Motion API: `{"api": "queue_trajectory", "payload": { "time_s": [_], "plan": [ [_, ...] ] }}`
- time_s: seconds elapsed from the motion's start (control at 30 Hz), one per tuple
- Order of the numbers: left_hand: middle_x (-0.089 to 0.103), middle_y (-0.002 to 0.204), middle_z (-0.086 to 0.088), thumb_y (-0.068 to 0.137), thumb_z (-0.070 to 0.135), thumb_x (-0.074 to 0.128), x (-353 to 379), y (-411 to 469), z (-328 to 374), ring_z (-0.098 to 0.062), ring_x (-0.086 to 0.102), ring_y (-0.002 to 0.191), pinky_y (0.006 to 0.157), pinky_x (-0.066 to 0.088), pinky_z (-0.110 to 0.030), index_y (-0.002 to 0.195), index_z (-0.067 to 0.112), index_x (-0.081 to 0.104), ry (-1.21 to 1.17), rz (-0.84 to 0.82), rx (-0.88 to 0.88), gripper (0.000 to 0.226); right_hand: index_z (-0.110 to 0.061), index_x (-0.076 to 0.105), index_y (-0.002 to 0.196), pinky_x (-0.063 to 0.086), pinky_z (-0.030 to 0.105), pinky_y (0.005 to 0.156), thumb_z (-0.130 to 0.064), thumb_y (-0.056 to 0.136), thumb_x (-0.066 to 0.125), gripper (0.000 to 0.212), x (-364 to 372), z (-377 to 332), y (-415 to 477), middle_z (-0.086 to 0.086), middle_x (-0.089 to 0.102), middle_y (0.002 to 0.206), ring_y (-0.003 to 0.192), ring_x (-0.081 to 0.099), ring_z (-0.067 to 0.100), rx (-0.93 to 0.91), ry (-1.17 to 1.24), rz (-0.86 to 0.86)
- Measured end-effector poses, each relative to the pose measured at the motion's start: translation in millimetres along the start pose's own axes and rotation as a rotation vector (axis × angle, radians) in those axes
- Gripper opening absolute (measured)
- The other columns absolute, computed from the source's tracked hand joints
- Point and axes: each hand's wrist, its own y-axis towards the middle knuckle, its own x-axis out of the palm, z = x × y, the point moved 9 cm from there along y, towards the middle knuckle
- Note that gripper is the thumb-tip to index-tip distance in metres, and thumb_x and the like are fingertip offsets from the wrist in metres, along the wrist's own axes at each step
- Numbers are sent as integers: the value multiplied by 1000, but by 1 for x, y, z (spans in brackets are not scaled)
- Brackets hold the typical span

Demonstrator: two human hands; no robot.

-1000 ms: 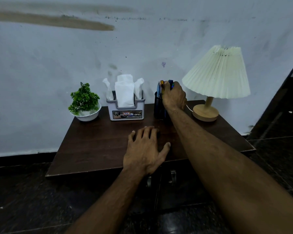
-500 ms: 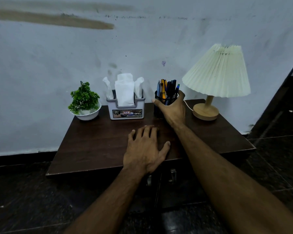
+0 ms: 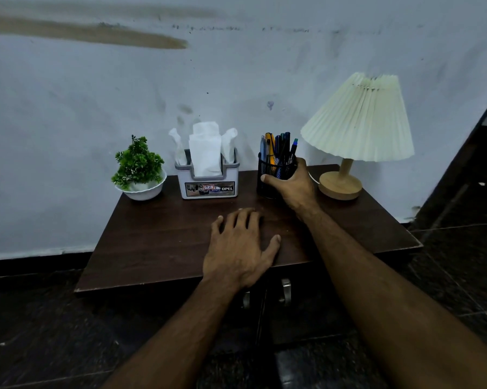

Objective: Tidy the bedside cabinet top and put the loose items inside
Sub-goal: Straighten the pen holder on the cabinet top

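Our right hand (image 3: pixel 292 189) curls its fingers (image 3: pixel 300 165) round the upright pen holder (image 3: pixel 266 171) far on the counter (image 3: pixel 166 234); our left hand (image 3: pixel 239 248) lies flat, nearer

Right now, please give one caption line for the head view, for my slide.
Right hand grips the mesh pen holder beside the lamp; left hand rests flat on the cabinet top.

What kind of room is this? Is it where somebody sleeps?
Probably a bedroom, though no bed shows. A small dark cabinet stands against the wall like a nightstand, and on it sit a pleated lamp, a tissue holder and a pen holder.
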Motion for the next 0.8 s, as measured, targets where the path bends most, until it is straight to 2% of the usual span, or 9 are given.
{"api": "queue_trajectory", "payload": {
  "time_s": [0.2,0.33,0.47,0.53,0.6,0.67,0.73,0.8],
  "plan": [
    [36,160,2,96,70,19,1,0,0,-21,32,148,124,20,-51,149,28,37,-5,-7,0,70,-18,43,144,49,38,109,-41,70,91,91,2,2,0,2,60,140,128,57,21,6,-10,-8],
    [37,159,2,95,71,16,1,0,-1,-21,32,147,124,21,-51,148,28,38,-6,-8,-4,72,-16,39,148,44,30,107,-40,68,93,99,3,-2,-3,2,55,145,132,53,19,-6,-81,-32],
    [40,157,1,96,68,21,-1,-1,-2,-21,35,145,124,21,-50,146,27,41,-31,5,-15,67,-14,26,157,39,43,120,-54,55,95,129,-2,-1,-14,6,45,157,145,43,23,4,-126,-10],
    [43,155,0,97,65,25,-3,-2,-1,-21,37,144,124,22,-50,144,26,43,-45,19,-26,64,-10,22,159,36,45,121,-54,57,95,133,-9,1,-26,10,41,161,148,39,26,46,-151,28],
    [46,153,-1,99,62,28,-5,-4,-1,-21,40,142,124,23,-48,143,23,45,-60,30,-35,61,-10,29,157,37,42,120,-46,64,95,120,-19,-3,-44,11,44,158,147,41,26,44,-178,93],
    [48,151,-3,101,58,32,-8,-6,-5,-22,43,140,122,27,-45,142,20,47,-81,39,-42,58,-15,43,149,45,40,114,-38,72,91,93,-28,-19,-68,6,54,147,137,51,22,-49,-201,191],
    [46,153,-3,101,57,34,-10,-10,-16,-22,42,139,117,33,-41,144,18,46,-79,28,-31,59,-19,53,136,56,35,99,-29,83,84,62,-25,-42,-91,1,62,130,116,62,14,-209,-180,241],
    [45,153,-2,97,59,32,-15,-19,-38,-22,42,137,112,38,-40,145,19,46,-52,14,-22,64,-18,56,130,61,32,82,-23,91,76,44,-6,-65,-107,0,61,122,98,65,7,-361,-210,183]
  ]
}}
